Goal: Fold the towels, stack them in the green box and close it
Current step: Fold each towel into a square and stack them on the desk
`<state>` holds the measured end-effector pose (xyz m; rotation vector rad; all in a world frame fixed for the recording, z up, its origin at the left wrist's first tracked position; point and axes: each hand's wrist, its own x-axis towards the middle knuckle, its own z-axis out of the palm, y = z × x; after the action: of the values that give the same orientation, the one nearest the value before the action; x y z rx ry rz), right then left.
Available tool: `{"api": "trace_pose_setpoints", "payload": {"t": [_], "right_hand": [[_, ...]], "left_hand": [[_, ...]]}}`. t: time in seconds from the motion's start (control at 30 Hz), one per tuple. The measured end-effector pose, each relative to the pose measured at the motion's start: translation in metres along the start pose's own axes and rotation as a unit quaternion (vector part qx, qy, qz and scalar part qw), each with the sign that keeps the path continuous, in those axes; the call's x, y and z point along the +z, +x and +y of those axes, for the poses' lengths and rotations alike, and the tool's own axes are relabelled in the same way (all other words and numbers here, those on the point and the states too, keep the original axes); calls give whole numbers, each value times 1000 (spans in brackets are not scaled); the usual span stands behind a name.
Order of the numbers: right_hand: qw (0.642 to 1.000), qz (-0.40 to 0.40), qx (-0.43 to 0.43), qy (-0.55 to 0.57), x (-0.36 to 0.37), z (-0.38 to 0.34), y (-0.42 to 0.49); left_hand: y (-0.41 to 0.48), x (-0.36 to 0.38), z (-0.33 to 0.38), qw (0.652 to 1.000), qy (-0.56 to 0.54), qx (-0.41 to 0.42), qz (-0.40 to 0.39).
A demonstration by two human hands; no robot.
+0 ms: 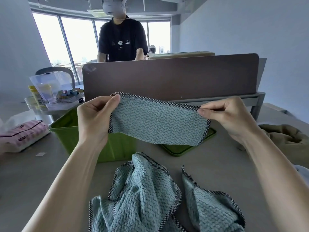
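Your grey table [217,164] ends at a brown divider [167,76], with a person in a black T-shirt [121,39] standing behind it. A pink striped tissue pack [25,134], its print too small to read, lies left of the open green box [66,129]. The box's lid [180,149] lies flat beside it. Your left hand [93,118] and right hand [229,116], held apart, each pinch a top corner of a folded teal towel [157,124], wavy-ribbed with checked edging. It hangs over the box and lid. Two crumpled towels [142,190] lie nearest you.

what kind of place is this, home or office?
Probably an office or lab workspace. A brown desk divider stands behind the held towel, tall windows look out over city buildings from high up, and a second person stands beyond the divider.
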<state>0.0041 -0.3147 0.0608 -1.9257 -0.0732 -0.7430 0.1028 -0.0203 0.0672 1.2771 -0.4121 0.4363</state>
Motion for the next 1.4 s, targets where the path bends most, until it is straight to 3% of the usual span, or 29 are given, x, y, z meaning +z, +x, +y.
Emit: {"api": "trace_pose_setpoints", "payload": {"t": [0.37, 0.67, 0.87, 1.13, 1.4], "right_hand": [[996, 30, -45, -66, 2, 2, -1], [972, -63, -54, -220, 7, -2, -2], [980, -90, -12, -175, 3, -1, -3], [992, -55, -31, -106, -9, 5, -1], [986, -76, -41, -146, -12, 10, 0]], "left_hand": [[2, -2, -17, 979, 174, 105, -16], [-2, 2, -13, 950, 266, 163, -3], [-3, 2, -11, 956, 252, 151, -27], [-3, -3, -11, 941, 274, 117, -160], [-4, -1, -12, 931, 311, 149, -117]]}}
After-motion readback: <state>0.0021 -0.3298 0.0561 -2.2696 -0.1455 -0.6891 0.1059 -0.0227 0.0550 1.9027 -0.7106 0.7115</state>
